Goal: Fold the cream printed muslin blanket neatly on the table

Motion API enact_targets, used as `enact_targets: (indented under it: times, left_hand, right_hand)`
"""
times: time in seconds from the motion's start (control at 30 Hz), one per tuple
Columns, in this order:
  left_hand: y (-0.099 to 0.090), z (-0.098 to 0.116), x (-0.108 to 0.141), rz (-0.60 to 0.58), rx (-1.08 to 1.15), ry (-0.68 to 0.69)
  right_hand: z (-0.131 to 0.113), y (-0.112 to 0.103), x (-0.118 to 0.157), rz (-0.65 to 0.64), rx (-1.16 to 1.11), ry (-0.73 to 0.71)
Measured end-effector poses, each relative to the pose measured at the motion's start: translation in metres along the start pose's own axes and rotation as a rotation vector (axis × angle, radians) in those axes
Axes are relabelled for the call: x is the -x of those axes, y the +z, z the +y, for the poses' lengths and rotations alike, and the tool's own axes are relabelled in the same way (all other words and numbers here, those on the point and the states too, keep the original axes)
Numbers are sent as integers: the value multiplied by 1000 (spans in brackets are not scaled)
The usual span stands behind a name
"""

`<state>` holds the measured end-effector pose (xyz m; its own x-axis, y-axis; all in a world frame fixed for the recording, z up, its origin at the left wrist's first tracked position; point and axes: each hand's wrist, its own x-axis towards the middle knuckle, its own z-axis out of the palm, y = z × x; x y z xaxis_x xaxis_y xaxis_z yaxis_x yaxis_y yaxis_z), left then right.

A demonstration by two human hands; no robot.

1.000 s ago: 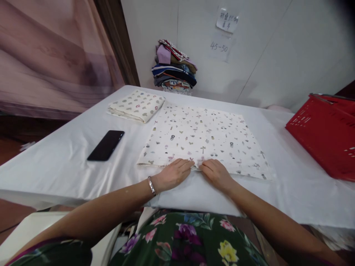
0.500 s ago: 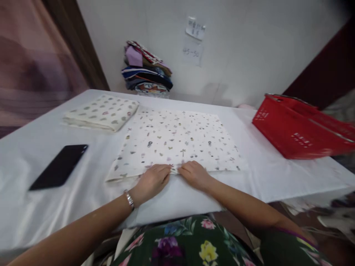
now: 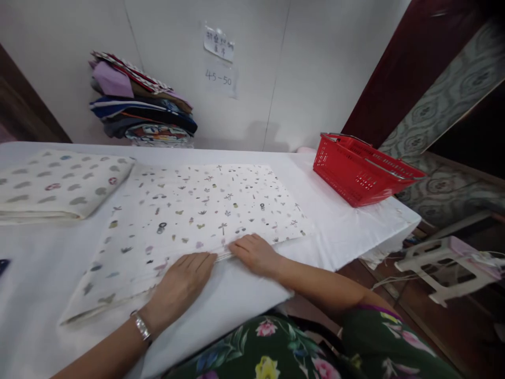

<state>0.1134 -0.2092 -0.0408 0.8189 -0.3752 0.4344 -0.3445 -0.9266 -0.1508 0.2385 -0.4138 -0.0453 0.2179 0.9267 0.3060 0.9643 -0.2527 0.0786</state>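
A white cloth (image 3: 189, 210) with small printed palm trees, leaves and animals lies folded flat on the table before me. My left hand (image 3: 182, 281), with a silver watch or bracelet at the wrist, holds the front edge, its fingers long on top and its thumb hidden. Just to the right, my right hand (image 3: 254, 253) has the same edge, fingers closed over it. Stacked fold layers show in the short gap between the hands. A second folded cloth (image 3: 67, 181), cream with grey cloud-like spots, lies to the left.
On the right of the white-covered table (image 3: 327, 231) stands a red basket (image 3: 355, 171). Piled fabrics (image 3: 142, 105) sit against the wall at the back left. A dark phone's corner (image 3: 3, 265) shows at the left edge. A pale plastic stool (image 3: 450, 263) stands on the floor.
The view has swung right, so things appear further left and the phone is mostly out of frame. My hands have moved slightly apart along the cloth's front edge, the left fingers straighter.
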Motion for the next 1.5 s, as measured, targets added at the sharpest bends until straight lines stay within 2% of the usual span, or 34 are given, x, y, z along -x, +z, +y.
enact_targets:
  times: [0.2, 0.33, 0.43, 0.53, 0.6, 0.77, 1.0, 1.13, 1.27, 1.5]
  left_hand:
    - [6, -5, 3, 15, 49, -31]
    - [-1, -5, -4, 59, 114, -79]
    - [-1, -5, -7, 69, 164, -106]
    - [2, -7, -5, 64, 178, -110]
    - [5, -8, -3, 70, 176, -104]
    - [5, -9, -2, 64, 195, -112]
    - [2, -7, -4, 75, 203, -121]
    - [2, -7, -4, 64, 224, -123]
    - [4, -8, -4, 63, 252, -135]
    - [4, -7, -3, 72, 232, -117]
  right_hand:
    - [47, -27, 54, -44, 69, 229]
    - [85, -40, 104, -24, 112, 395]
    - [112, -47, 145, 7, 134, 577]
    - [127, -51, 177, 65, 77, 716]
    - [129, -53, 188, 112, -5, 760]
    - [121, -55, 183, 132, -147, 802]
    - [127, -56, 170, -73, 54, 586]
    - [133, -64, 163, -147, 46, 580]
    - [137, -71, 155, -153, 101, 638]
    - [132, -65, 157, -251, 169, 575]
